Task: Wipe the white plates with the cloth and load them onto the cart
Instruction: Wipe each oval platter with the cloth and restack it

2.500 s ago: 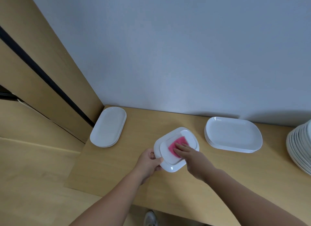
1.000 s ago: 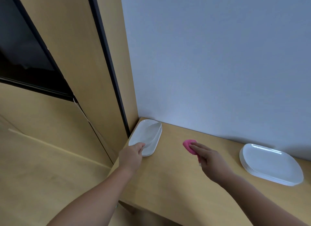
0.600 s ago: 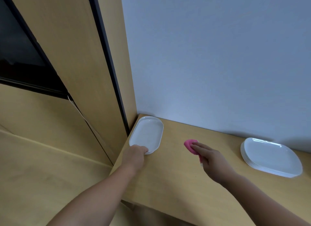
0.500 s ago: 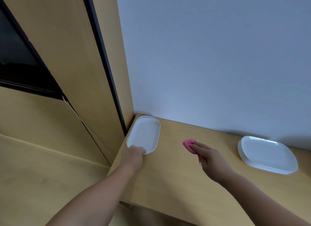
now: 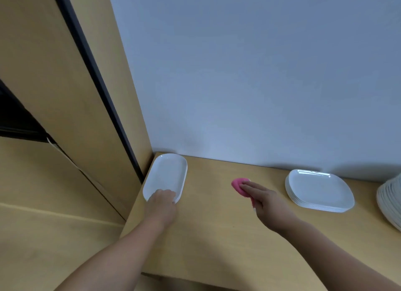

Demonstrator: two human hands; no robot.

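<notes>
Two bare forearms reach in over the near edge of the wooden table (image 5: 217, 243). The left hand (image 5: 161, 200) lies on the near end of the oval plate stack (image 5: 166, 175), its fingers curled over the rim; the thumb is hidden, so how firm the grip is cannot be told. That stack lies flat in the table's far left corner. At its right edge more than one white rim shows.

To the right of the oval plate stack, apart from it, the right hand (image 5: 267, 201) holds the pink cloth (image 5: 238, 185). Its fingers lie nearly straight across the top and the cloth bunches out past the fingertips and beneath the palm. Whether the cloth touches the table cannot be told.

Further right of the oval plate stack sits a pile of white rounded-rectangle plates (image 5: 319, 191). Beyond that, at the frame's edge, is a tall pile of round plates (image 5: 390, 201).

Behind the oval plate stack rises a plain pale wall (image 5: 238, 73), and to its left stands a wooden panel (image 5: 65, 73) with a dark strip.
</notes>
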